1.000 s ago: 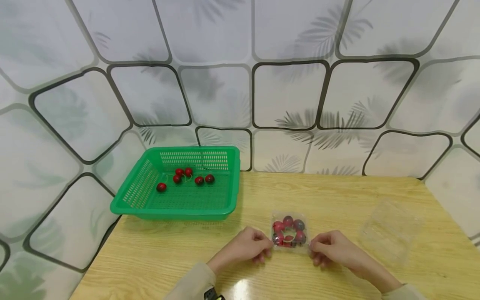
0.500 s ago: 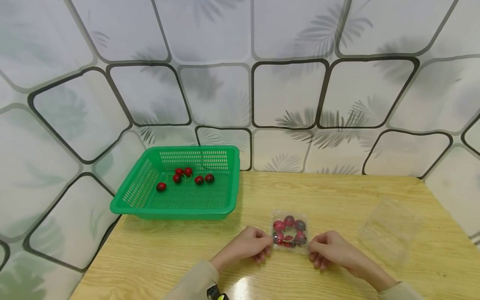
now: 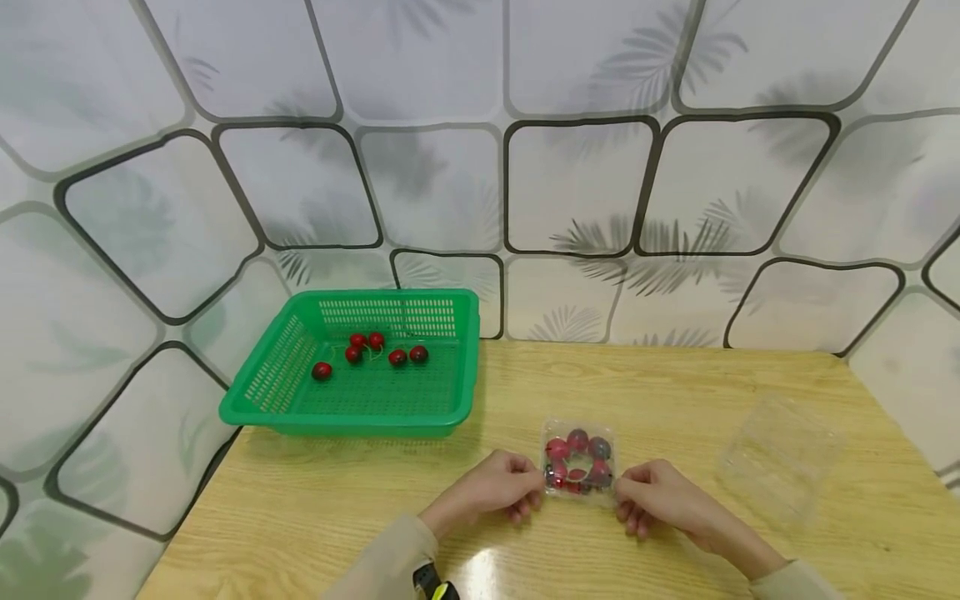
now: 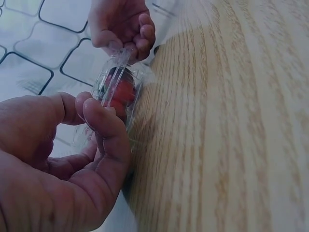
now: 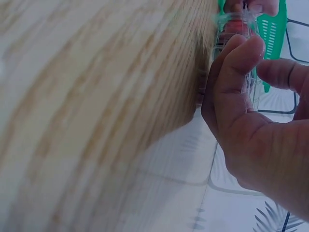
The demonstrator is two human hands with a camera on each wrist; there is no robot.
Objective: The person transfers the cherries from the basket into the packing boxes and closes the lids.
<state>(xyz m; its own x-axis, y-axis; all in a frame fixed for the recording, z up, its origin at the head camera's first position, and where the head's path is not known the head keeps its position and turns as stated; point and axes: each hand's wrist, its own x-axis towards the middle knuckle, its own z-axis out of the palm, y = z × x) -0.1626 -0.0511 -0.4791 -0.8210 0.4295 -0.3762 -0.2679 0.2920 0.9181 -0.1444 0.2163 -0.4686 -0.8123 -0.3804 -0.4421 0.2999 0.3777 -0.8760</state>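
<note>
Almost unchanged: left hand (image 3: 498, 485) and right hand (image 3: 663, 497) pinch the near corners of a clear box (image 3: 579, 497) holding cherries (image 3: 599, 448), suggesting continued edge work.

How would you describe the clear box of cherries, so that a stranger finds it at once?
On the wooden table, look right of the green basket and nearer the viewer. A clear plastic box sits between the left hand and the right hand. Unlike the clear container farther right, it holds cherries.

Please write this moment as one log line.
left hand: pinches clear box | right hand: pinches box's other side | cherries: in box, also green basket
</note>
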